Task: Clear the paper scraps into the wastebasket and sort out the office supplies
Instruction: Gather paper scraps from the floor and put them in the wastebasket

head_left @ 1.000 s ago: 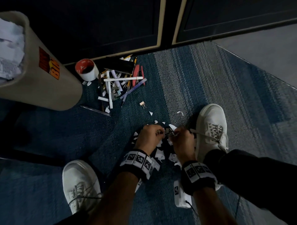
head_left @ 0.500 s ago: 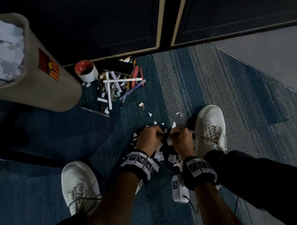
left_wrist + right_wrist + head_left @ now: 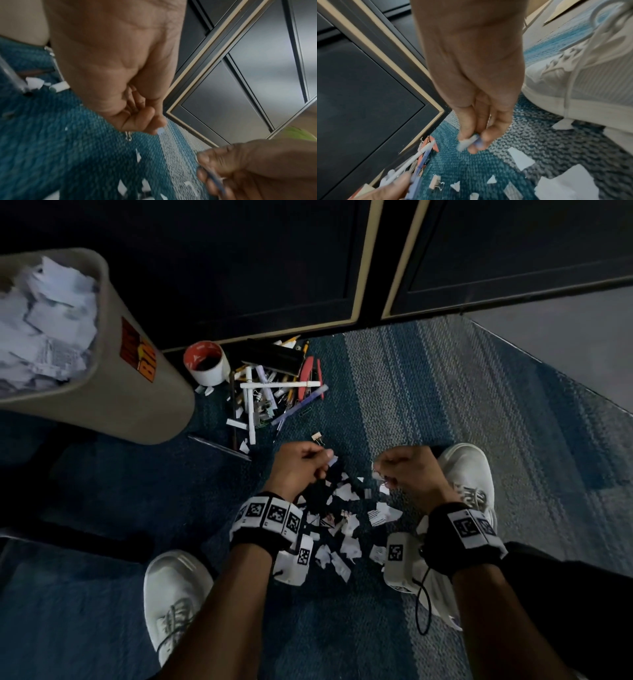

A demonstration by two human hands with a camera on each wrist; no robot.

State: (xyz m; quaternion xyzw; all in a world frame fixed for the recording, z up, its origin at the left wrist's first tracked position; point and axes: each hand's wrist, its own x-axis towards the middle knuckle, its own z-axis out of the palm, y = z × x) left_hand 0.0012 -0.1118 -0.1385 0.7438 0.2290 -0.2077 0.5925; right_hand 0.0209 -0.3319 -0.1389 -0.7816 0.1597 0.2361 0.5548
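Note:
White paper scraps [image 3: 346,522] lie scattered on the blue carpet between my wrists. My left hand [image 3: 323,462] hovers above them, thumb and fingers pinching a small pale lavender piece [image 3: 160,130]. A short way to the right, my right hand [image 3: 382,474] pinches a small white and lavender piece [image 3: 471,140]; a thin wire clip [image 3: 385,482] hangs below its fingers. What the pieces are is too blurred to tell. The beige wastebasket [image 3: 137,405] at the far left is heaped with torn paper. A pile of pens and clips [image 3: 270,392] lies beyond my hands.
A tape roll [image 3: 207,368] stands between the wastebasket and the pile. A binder clip [image 3: 317,437] lies just beyond my left hand. Dark cabinet doors [image 3: 274,268] close off the far side. My white shoes [image 3: 469,474] [image 3: 174,594] flank the scraps.
My hands were pressed together low over the scraps. They have lifted and pulled apart, each now pinching a small piece.

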